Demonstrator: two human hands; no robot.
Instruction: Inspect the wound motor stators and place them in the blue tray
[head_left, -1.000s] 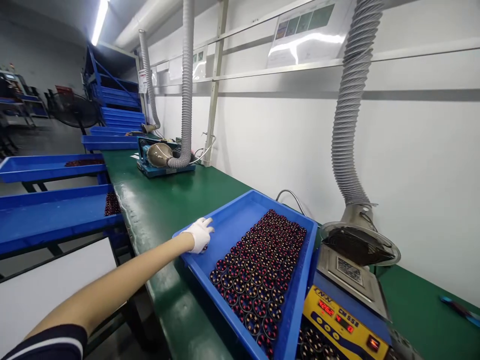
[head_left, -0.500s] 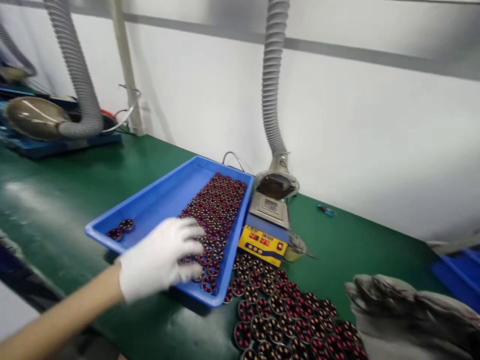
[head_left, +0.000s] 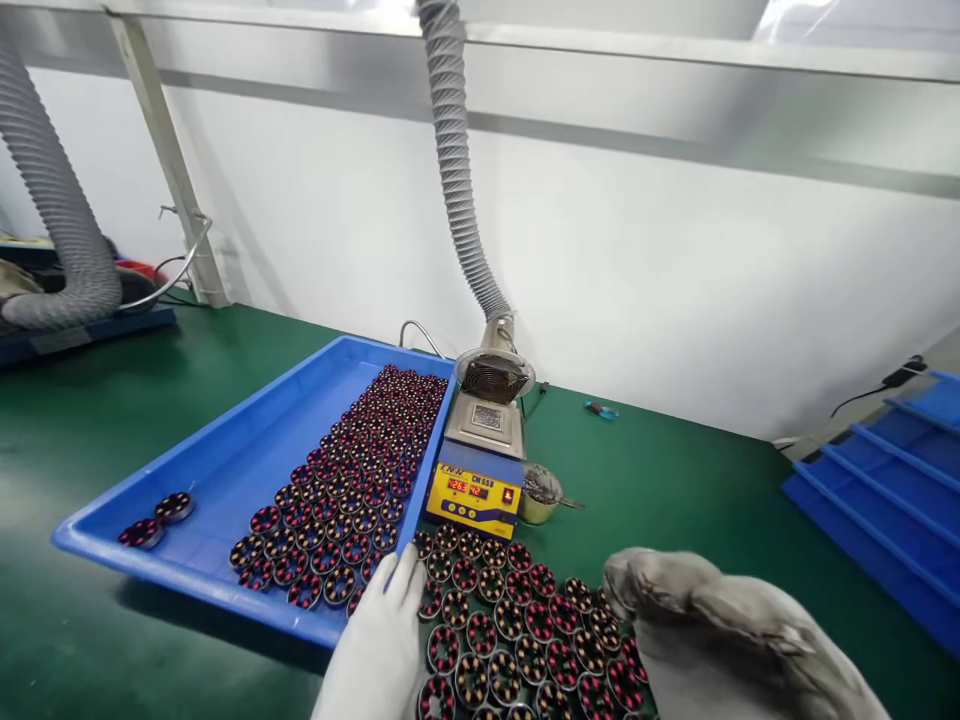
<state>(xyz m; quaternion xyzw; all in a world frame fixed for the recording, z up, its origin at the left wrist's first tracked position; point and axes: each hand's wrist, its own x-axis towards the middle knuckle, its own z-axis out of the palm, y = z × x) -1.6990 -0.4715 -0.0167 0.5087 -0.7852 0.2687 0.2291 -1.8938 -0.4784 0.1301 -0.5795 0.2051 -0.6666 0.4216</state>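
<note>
My left hand, in a white glove, rests at the near right corner of the blue tray, its fingers stretched out and holding nothing that shows. Many small round coil parts with red and tan windings fill the tray's right side, and two lie apart at its left end. More round parts cover the green table right of that hand. My right hand, in a thick stained grey glove, is beside their right edge; its fingers are curled together, and whatever might be under them is hidden.
Behind the loose parts stands a yellow and blue heating unit under a grey hose, with a small pot beside it. Stacked blue trays are at right. Small pliers lie near the wall.
My left hand has moved from over the parts in the tray to its near right corner. The view has turned right, bringing the stacked trays further into sight.
</note>
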